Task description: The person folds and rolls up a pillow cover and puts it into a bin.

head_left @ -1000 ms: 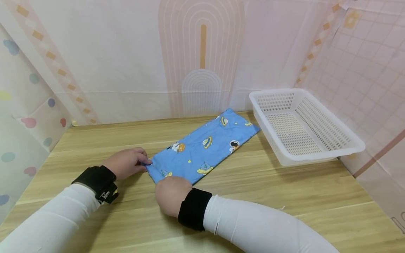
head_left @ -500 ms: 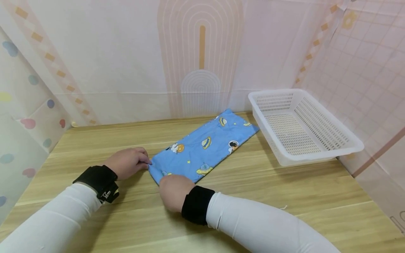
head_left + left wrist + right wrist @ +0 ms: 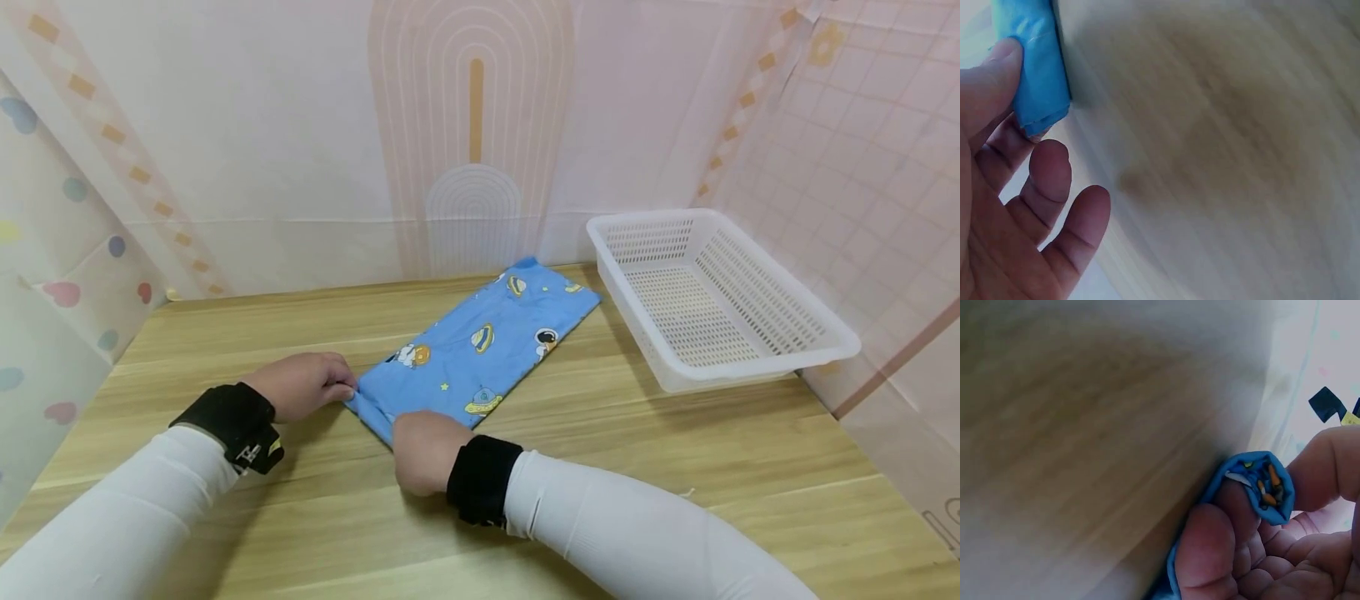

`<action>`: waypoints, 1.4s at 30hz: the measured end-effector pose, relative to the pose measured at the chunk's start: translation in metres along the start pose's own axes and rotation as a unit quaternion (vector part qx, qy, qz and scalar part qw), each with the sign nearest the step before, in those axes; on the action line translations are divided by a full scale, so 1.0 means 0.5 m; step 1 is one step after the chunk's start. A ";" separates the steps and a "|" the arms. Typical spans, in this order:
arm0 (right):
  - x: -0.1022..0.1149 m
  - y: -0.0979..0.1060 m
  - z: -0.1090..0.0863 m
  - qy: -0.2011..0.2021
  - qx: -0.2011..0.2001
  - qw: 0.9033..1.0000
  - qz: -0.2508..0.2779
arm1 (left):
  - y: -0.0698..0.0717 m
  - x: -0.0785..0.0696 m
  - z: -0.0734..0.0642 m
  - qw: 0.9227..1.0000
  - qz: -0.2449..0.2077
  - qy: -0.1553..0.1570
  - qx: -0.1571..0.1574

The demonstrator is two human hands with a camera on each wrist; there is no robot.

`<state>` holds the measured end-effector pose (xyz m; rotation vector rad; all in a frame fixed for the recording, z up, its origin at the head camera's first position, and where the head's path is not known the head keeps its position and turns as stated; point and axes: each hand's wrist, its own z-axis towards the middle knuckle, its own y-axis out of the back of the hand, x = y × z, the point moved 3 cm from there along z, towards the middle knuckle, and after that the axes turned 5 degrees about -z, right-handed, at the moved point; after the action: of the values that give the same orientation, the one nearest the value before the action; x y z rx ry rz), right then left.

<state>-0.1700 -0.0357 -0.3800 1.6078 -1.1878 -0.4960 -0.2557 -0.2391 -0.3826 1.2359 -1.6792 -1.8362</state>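
A strip of blue cloth, printed with planets and astronauts, lies folded and slanting across the table. My left hand pinches its near left corner; in the left wrist view the thumb presses on the cloth with fingers beneath. At the near right corner, my right hand holds the same end. The right wrist view shows this rolled-over cloth edge between thumb and fingers, with orange print inside the roll. From the head view, the right fingertips are hidden behind the back of the hand.
A white plastic basket with slotted sides stands at the right, close to the cloth's far end. Patterned sheets hang behind and beside the wooden table. A small white thread lies near the right sleeve.
My right hand has shifted right and slightly away from me. The cloth's near edge has turned over further, and its far end has slid a little left. The left hand stays nearly in place.
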 end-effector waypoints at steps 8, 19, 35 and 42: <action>-0.005 -0.009 0.000 0.002 -0.008 1.000 0.012 | 0.003 0.008 0.009 0.996 -0.067 0.045 0.026; -0.018 -0.006 -0.017 -0.014 -0.015 0.995 0.102 | -0.001 0.015 0.023 0.992 -0.084 0.055 0.080; -0.017 0.002 -0.021 0.046 -0.089 0.992 -0.082 | -0.011 -0.001 0.034 0.994 -0.076 0.081 0.016; -0.009 0.000 -0.027 0.060 -0.103 0.987 -0.104 | -0.014 -0.019 0.021 0.998 -0.034 0.036 -0.027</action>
<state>-0.1616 -0.0253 -0.3757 1.5670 -0.8549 -0.6261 -0.2569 -0.2238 -0.3869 1.3355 -1.5561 -1.8411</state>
